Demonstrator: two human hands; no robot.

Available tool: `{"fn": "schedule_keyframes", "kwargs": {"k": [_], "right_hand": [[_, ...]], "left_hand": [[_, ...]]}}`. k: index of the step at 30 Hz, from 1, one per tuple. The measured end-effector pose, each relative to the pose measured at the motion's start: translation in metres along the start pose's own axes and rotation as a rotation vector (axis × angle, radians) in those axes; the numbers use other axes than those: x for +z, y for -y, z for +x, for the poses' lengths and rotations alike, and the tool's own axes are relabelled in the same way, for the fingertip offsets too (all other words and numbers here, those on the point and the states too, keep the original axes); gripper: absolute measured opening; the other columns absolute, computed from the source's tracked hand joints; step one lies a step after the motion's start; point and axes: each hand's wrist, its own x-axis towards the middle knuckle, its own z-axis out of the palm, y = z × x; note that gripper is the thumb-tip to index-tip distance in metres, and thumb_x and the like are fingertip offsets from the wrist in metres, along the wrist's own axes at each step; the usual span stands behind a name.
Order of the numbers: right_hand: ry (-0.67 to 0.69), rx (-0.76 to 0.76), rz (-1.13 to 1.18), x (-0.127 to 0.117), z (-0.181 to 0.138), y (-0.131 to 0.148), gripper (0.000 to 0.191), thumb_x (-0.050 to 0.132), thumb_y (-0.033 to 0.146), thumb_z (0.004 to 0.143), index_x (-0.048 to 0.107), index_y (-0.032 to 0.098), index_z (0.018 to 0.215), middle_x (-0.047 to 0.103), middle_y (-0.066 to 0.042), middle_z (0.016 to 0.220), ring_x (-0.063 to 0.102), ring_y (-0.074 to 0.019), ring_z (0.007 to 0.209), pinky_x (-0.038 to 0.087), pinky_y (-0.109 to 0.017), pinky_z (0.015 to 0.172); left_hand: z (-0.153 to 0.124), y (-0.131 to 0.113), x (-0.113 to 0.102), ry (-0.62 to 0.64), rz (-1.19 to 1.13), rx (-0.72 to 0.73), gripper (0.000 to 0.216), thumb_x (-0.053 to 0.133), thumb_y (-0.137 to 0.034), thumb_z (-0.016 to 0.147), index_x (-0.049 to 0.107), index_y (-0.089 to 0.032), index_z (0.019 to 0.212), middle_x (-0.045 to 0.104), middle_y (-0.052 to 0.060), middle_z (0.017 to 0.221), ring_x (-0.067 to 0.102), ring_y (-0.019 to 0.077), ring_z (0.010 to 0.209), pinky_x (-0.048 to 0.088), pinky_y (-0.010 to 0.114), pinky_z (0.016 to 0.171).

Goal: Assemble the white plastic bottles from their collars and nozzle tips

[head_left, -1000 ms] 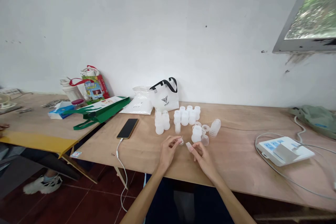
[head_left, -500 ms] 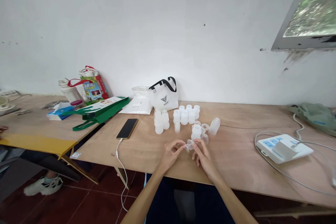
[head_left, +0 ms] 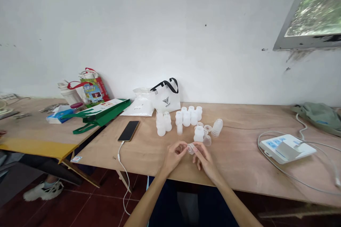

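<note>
One phone [head_left: 128, 131] lies left of one white bag [head_left: 170, 103], whose logo lettering is too small to read. The left hand [head_left: 173, 156] and right hand [head_left: 204, 158] pinch clear plastic [head_left: 190, 148] between them over the table [head_left: 239, 156]; six white bottles [head_left: 187, 118] stand grouped behind. One power strip [head_left: 287, 148] bears blue labels [head_left: 271, 144].

At left on the worktop [head_left: 239, 156], phone [head_left: 129, 131]; at right, power strip [head_left: 278, 140]; between them, bottles [head_left: 186, 118]. Behind the bottles, before the wall [head_left: 186, 42], bag [head_left: 166, 102], with pouch [head_left: 140, 104] just to its left.
</note>
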Motion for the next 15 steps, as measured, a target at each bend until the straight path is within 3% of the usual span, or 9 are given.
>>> {"fn": "schedule_keyframes", "kwargs": {"k": [6, 12, 15], "right_hand": [[0.063, -0.017, -0.074, 0.0, -0.002, 0.003, 0.047, 0.057, 0.065, 0.094, 0.061, 0.025, 0.118, 0.064, -0.001, 0.084, 0.056, -0.012, 0.055, 0.036, -0.019, 0.036], [0.117, -0.059, -0.204, 0.0, -0.004, 0.003, 0.047, 0.065, 0.057, 0.092, 0.064, 0.026, 0.127, 0.072, -0.005, 0.092, 0.062, -0.0159, 0.065, 0.041, -0.021, 0.043], [0.059, -0.045, -0.231, 0.0, -0.003, 0.001, 0.047, 0.06, 0.06, 0.094, 0.066, 0.025, 0.125, 0.071, -0.004, 0.082, 0.058, -0.0148, 0.056, 0.039, -0.022, 0.04]], "left_hand": [[0.003, -0.003, -0.002, 0.008, 0.017, -0.048, 0.023, 0.069, -0.034, 0.087, 0.066, -0.02, 0.105, 0.07, 0.002, 0.09, 0.061, 0.0118, 0.068, 0.048, 0.021, 0.06], [0.003, -0.008, -0.001, 0.098, 0.14, -0.072, 0.01, 0.063, -0.029, 0.087, 0.067, -0.02, 0.09, 0.065, -0.002, 0.071, 0.054, 0.0119, 0.06, 0.044, 0.023, 0.06], [0.003, -0.012, 0.0, 0.122, 0.153, -0.057, 0.017, 0.063, -0.036, 0.089, 0.067, -0.02, 0.085, 0.064, -0.002, 0.069, 0.053, 0.0123, 0.06, 0.043, 0.024, 0.06]]}}
